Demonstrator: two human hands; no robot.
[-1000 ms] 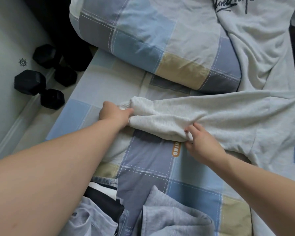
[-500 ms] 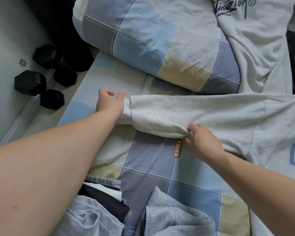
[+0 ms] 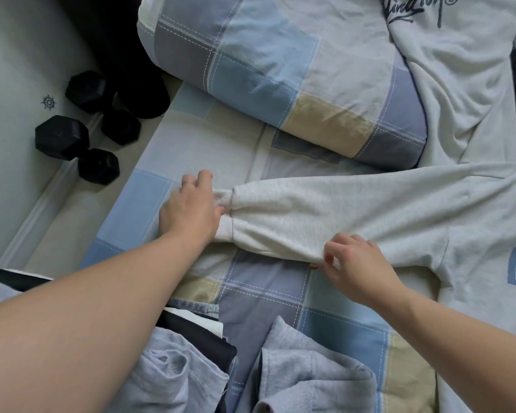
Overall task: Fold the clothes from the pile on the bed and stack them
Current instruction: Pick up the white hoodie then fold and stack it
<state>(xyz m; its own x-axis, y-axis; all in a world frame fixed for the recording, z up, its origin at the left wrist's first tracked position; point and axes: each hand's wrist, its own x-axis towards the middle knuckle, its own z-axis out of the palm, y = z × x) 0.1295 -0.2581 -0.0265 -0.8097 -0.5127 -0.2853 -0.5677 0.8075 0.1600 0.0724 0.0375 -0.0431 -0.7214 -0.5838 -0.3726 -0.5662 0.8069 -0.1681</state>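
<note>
One pale grey sweatshirt [image 3: 474,234] is lying on the checked bed [image 3: 265,296], its blue lettering cut off at the right edge, one sleeve [image 3: 310,210] stretching left. My right hand [image 3: 358,266] is pinching the sleeve's lower edge. My left hand [image 3: 191,210] is covering the cuff [image 3: 222,198], fingers [image 3: 201,177] loosely spread; whether it is gripping, I cannot tell. A second grey top [image 3: 459,70] is lying beyond. Two dumbbells [image 3: 61,137] are sitting beside the bed.
</note>
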